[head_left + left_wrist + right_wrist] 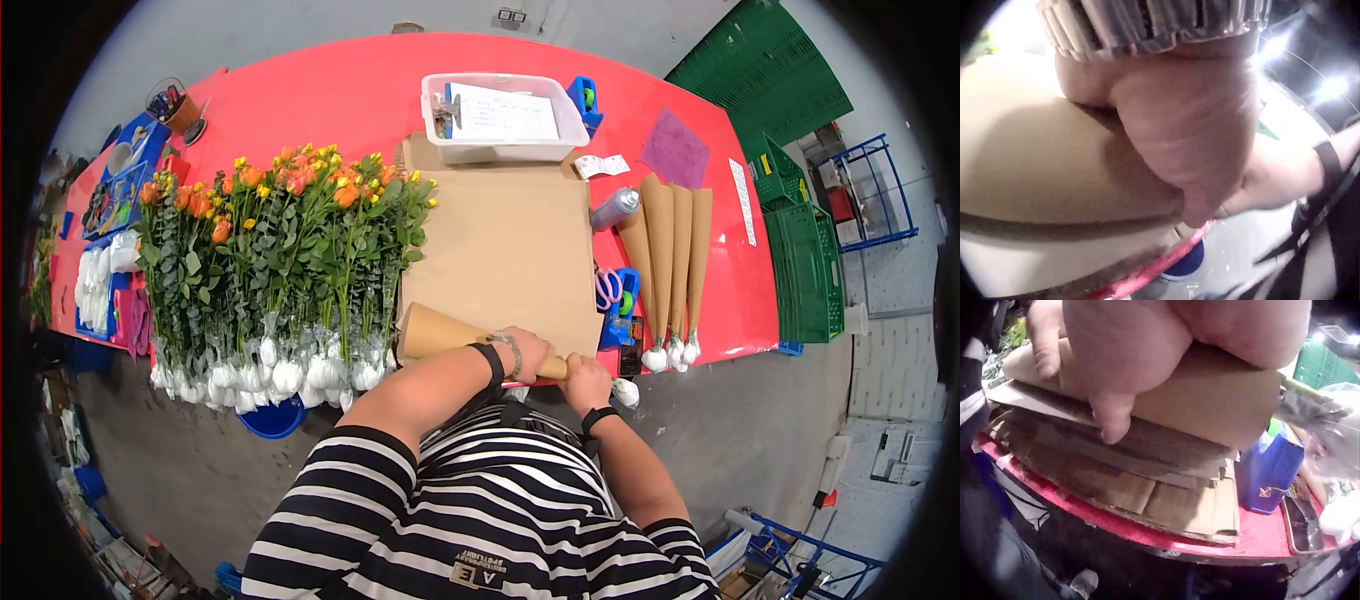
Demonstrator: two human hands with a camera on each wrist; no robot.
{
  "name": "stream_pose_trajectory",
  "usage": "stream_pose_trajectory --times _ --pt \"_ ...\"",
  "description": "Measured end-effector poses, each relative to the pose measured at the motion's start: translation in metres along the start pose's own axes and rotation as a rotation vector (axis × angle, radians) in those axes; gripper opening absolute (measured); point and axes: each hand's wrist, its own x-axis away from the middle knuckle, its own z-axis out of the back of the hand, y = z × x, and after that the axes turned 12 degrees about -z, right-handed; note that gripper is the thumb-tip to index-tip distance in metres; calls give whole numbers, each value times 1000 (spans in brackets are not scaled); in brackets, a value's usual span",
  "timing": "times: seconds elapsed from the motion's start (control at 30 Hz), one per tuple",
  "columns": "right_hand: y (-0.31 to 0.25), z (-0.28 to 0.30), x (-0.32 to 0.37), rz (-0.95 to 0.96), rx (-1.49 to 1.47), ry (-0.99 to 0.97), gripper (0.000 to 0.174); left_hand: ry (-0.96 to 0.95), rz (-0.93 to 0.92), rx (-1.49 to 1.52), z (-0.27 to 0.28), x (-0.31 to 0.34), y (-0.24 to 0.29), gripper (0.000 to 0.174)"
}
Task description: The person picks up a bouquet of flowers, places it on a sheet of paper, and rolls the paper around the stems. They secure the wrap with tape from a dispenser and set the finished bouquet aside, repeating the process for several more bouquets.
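Across the front of the stacked brown sheets [500,240] lies a kraft paper cone [440,330], its wide mouth toward the left. My left hand [525,353] grips its middle, and my right hand [587,385] holds the narrow end. A white wrapped stem end [626,393] sticks out past the right hand. In the left wrist view the left hand [1185,125] wraps over the paper. The right wrist view shows the right hand [1129,362] on the rolled paper [1210,403], thumb pointing down at its near side. Whatever is inside the cone is hidden.
Orange and yellow flower bunches [280,230] with white-wrapped ends line the left. Several finished paper cones [680,260] lie right, near a spray can [614,208], pink scissors [608,288], blue tape dispenser [625,285] and phone [631,350]. A white bin [505,152] stands behind.
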Motion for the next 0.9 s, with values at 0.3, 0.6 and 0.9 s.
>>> stream_pose_trajectory --times 0.3,0.6,0.9 --pt "20 5 1 111 -46 69 30 6 114 -5 19 -2 25 50" --pt "64 46 16 95 67 -439 44 -198 186 134 -8 -35 65 61" --pt "113 37 34 367 -183 128 38 -306 279 459 4 -54 94 67"
